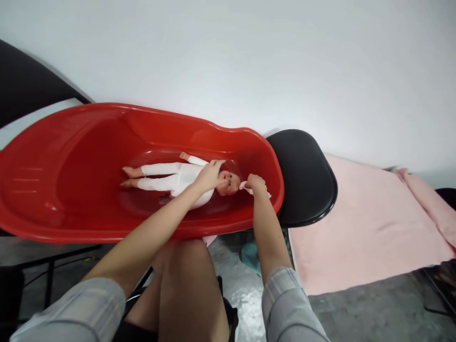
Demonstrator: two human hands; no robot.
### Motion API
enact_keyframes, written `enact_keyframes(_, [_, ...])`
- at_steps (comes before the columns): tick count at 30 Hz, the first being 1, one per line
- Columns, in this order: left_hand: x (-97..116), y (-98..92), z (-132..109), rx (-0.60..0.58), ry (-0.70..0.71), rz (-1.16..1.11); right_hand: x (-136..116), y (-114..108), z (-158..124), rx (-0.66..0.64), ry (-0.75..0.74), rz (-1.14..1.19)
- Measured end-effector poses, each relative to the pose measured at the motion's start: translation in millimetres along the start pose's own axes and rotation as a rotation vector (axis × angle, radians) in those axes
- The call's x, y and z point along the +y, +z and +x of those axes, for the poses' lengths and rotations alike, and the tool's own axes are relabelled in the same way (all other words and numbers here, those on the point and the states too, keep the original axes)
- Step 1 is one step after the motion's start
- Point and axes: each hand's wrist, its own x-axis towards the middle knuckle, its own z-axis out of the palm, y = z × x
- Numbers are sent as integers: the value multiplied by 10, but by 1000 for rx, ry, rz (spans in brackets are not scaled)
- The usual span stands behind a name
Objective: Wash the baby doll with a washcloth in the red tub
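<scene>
A red tub [178, 130] spans the left and center, its right end beside a black seat [304, 178], with a pink sheet [366, 228] farther right. Within the tub, a doll [188, 176] in white lies face up, head to the right. The left hand [211, 176] rests over its neck, grip indeterminable; the right hand [255, 182] grasps a pale cloth [245, 185] near its crown.

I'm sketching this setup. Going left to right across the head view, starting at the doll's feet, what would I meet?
The white-clothed baby doll's bare feet, the left hand, the doll's head, the right hand, the rounded, glossy black seat, the broad pink cloth.
</scene>
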Motion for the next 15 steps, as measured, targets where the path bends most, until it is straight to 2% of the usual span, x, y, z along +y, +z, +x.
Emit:
enact_keyframes(3, [1,261,107,-122,-116,104,-92,54,45,99,-18,70])
enact_keyframes(6, [-131,426,168,-162,-175,131,-148,104,104,165,-156,129])
enact_keyframes(10, [-293,504,172,-206,-138,58,-165,157,199,141,-394,231])
enact_keyframes(15, [-337,499,120,-212,-94,43,-203,209,268,48,-531,356])
